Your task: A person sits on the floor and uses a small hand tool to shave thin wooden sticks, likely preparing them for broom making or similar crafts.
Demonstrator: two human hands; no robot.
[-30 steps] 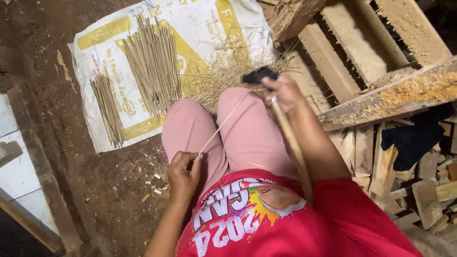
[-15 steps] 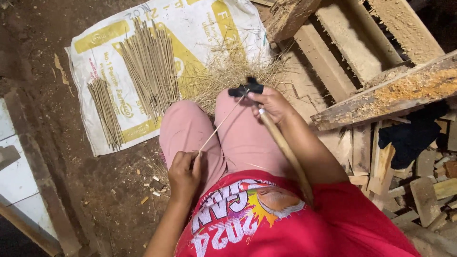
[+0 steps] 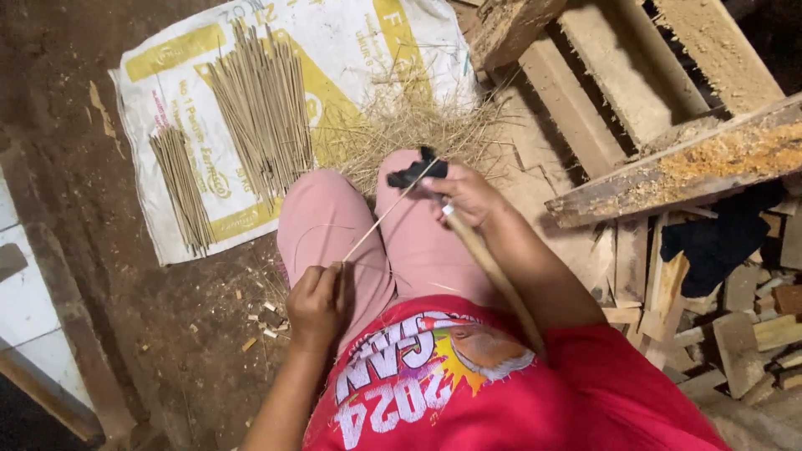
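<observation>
On the dirt floor a white sack [image 3: 351, 50] bearing stick bundles [image 3: 259, 104] lay upper left, while mid-frame the left hand [image 3: 316, 302] pinched a thin sliver [image 3: 386, 212] and the right hand [image 3: 468, 196] gripped a long-handled knife [image 3: 480, 250] against it.

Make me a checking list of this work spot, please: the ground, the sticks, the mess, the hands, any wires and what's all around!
Surface: bare dirt floor with a white and yellow sack spread on it.
Job's things: one thin stick stretched between both hands over the knees; a dark-headed tool on a long wooden handle.
Clutter: two piles of finished sticks on the sack, straw-like shavings, small wood chips.
Grips: left hand closed on the stick's near end; right hand closed on the tool.
Cables: nothing seen.
Surroundings: rough wooden planks and offcuts on the right, white tiles on the left.
</observation>
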